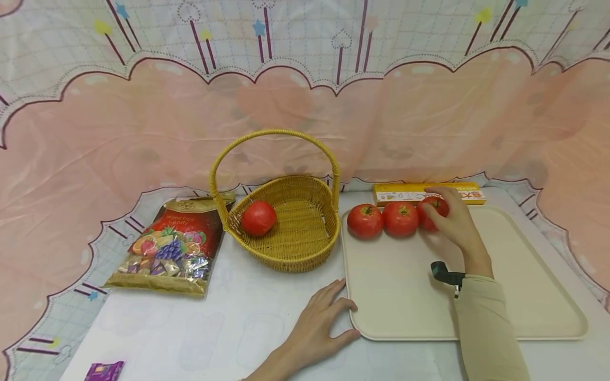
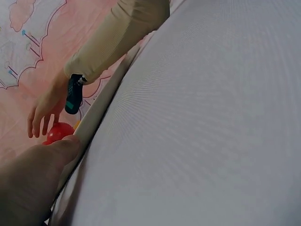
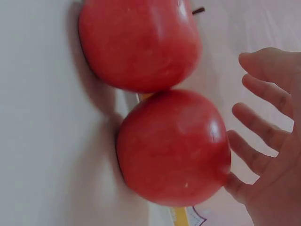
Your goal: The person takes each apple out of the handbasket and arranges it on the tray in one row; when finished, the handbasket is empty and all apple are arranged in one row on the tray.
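My right hand (image 1: 456, 221) is over the rightmost of three red apples on a cream tray (image 1: 405, 296). In the right wrist view its fingers are spread and extended beside that apple (image 3: 174, 150), not wrapped round it; light fingertip contact cannot be ruled out. The middle apple (image 1: 401, 219) and the left apple (image 1: 365, 221) stand in a row along the tray's back edge. My left hand (image 1: 320, 324) lies at the tray's front left corner, fingers loosely spread, fingertips at the rim. Another red apple (image 1: 259, 218) sits inside a yellow wicker basket (image 1: 290, 259).
The basket, with its tall arched handle, stands left of the tray. Further left lies a bag of mixed fruit candy (image 1: 173, 243). A yellow box (image 1: 381, 191) lies behind the tray, against the patterned cloth backdrop. A purple wrapped candy (image 1: 105, 371) is at the near left.
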Tool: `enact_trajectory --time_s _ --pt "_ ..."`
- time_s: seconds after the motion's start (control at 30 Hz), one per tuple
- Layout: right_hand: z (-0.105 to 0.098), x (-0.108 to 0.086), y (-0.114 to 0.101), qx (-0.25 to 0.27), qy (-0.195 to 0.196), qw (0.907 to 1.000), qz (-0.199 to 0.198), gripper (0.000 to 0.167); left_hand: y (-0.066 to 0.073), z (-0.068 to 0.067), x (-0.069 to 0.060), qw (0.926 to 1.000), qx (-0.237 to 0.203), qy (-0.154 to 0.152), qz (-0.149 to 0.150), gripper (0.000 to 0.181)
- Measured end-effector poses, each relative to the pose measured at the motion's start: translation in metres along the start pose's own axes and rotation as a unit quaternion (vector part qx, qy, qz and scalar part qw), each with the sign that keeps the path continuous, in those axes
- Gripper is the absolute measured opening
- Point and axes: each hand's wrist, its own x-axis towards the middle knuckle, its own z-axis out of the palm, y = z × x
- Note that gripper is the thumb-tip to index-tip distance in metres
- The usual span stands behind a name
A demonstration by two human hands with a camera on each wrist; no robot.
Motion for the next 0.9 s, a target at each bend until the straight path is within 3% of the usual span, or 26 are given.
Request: enact_trajectory --time_s 0.43,0.63,0.9 --pt "0.018 0.007 -0.024 0.013 0.002 0.9987 -0.049 0.039 -0.001 0.0 0.0 1.0 -0.005 -0.002 -0.004 0.035" --pt "0.03 0.009 -0.036 0.013 -0.02 0.9977 -0.064 0.037 -0.002 0.0 0.001 1.0 -0.006 -0.002 -0.004 0.034" --pt "0.05 0.01 -0.063 0.017 -0.067 0.9873 -0.143 0.032 -0.001 0.001 0.0 1.0 0.0 0.006 0.003 0.034"
